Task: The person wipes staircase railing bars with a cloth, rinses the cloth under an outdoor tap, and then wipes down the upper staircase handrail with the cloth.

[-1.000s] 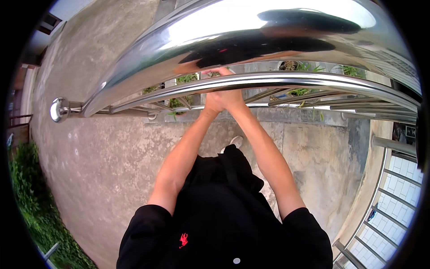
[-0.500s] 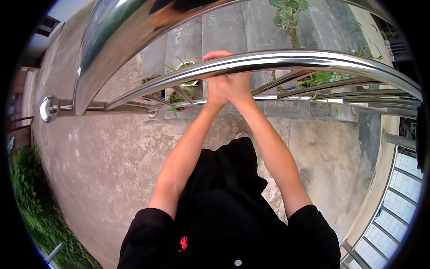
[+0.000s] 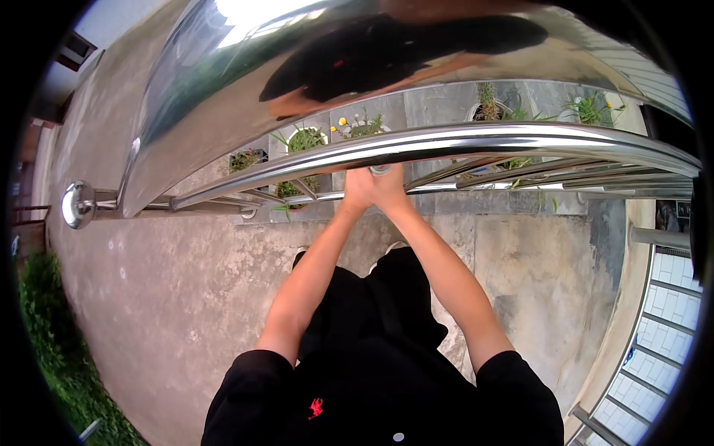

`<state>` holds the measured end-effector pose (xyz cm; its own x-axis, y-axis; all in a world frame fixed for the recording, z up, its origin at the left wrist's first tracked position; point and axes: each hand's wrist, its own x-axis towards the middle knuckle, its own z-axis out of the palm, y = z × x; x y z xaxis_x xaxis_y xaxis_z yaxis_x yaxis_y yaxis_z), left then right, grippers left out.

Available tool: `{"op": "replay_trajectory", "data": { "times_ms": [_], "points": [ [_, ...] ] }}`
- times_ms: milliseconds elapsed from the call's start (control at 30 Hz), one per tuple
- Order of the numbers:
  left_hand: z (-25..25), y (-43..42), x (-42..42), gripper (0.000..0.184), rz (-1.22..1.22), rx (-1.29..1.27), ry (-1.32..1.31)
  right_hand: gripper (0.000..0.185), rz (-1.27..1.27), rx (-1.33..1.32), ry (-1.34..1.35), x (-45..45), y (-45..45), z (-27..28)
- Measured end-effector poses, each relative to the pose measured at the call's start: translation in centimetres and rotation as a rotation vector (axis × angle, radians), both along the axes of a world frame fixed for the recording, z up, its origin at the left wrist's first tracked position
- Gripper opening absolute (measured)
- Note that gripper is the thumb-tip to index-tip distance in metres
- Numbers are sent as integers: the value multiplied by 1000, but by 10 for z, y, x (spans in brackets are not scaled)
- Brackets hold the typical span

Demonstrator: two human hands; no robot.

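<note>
Both my hands are close together beneath the shiny upper rail [image 3: 476, 137] of a stainless steel railing. My left hand [image 3: 359, 187] and my right hand [image 3: 389, 186] are side by side with thumbs near each other, their fingers closed and mostly hidden on the far side and under the rail. Between the thumbs shows a round silvery metal piece [image 3: 381, 170], which both hands appear to wrap around; its full length is hidden. My arms reach straight out in front of me.
A broad mirror-like steel tube [image 3: 245, 67] curves overhead. Potted plants stand beyond the railing, one in a white pot [image 3: 316, 136]. A round steel end knob [image 3: 76, 204] is on the left, with a hedge [image 3: 56, 334] below it. Concrete floor [image 3: 186, 290] lies underfoot.
The rails and my hands sit lower in view, and more of the overhead tube and pots show. The fingers visible above the rail earlier are now hidden. Another shoe shows.
</note>
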<state>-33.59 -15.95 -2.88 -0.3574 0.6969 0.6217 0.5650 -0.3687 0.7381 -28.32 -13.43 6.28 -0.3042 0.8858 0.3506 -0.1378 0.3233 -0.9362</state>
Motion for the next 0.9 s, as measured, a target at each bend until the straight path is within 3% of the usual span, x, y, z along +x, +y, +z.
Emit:
{"op": "replay_trajectory", "data": {
  "times_ms": [33,67,100,133,233,333,367,500,600,733,900],
  "points": [
    [-33,4,-3,66,0,-88,-61,10,-17,0,-1,-2,-1,-8],
    [-37,3,-1,62,-7,-19,-28,6,-34,0,-2,-2,-2,-18],
    [-63,9,0,54,-73,-45,-163,16,-44,97,-85,-1,1,-36],
    [-88,18,1,47,-142,-69,-297,16,2,1,-118,0,3,-57],
    [-98,8,0,40,-146,-153,-312,11,-37,23,-52,-5,-5,-65],
    [-182,15,-8,35,-351,-341,-94,10,53,-85,-104,-5,-2,-108],
    [-169,9,-10,29,-283,-385,-322,10,42,-65,-160,-3,-2,-113],
    [-179,6,-17,29,-368,-483,-436,9,-40,6,-102,-6,-5,-150],
    [-173,7,-15,29,-379,-505,-441,9,-41,-87,-198,-5,-5,-158],
    [-150,1,-13,30,-359,-516,-403,13,-50,-108,-245,1,-9,-150],
    [-90,-1,-10,30,-327,-480,-372,24,-112,-81,-348,10,-15,-96]
  ]
}}
